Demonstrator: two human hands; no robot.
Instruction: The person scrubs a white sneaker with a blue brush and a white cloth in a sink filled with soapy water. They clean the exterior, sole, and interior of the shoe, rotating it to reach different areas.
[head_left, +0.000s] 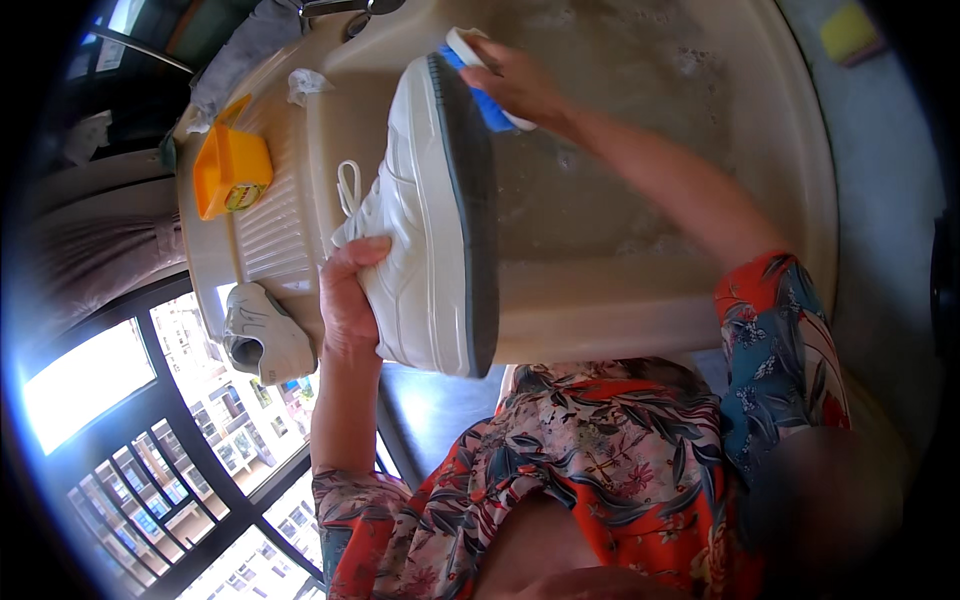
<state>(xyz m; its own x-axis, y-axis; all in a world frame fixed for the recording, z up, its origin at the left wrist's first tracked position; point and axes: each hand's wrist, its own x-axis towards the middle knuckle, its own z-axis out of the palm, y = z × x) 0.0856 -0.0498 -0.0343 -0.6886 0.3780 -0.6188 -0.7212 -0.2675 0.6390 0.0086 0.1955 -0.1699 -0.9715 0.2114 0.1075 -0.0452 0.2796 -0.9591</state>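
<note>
A white lace-up sneaker (427, 247) with a grey sole is held up over the sink basin, its toe pointing away from me and its sole turned to the right. My left hand (351, 292) grips it near the ankle opening, thumb on the side by the laces. In my right hand (517, 82) is a scrubbing brush (487, 105) with a white back and blue bristles. The bristles are at the toe end of the sole; whether they touch it is hard to tell.
Cloudy, sudsy water (615, 172) lies in the beige sink (600, 326). On the ribbed ledge at left stand a cut yellow plastic container (236, 161), crumpled white plastic (307, 84) and another white shoe (266, 334). A yellow sponge (849, 34) lies at the upper right; a faucet (349, 7) is at the top.
</note>
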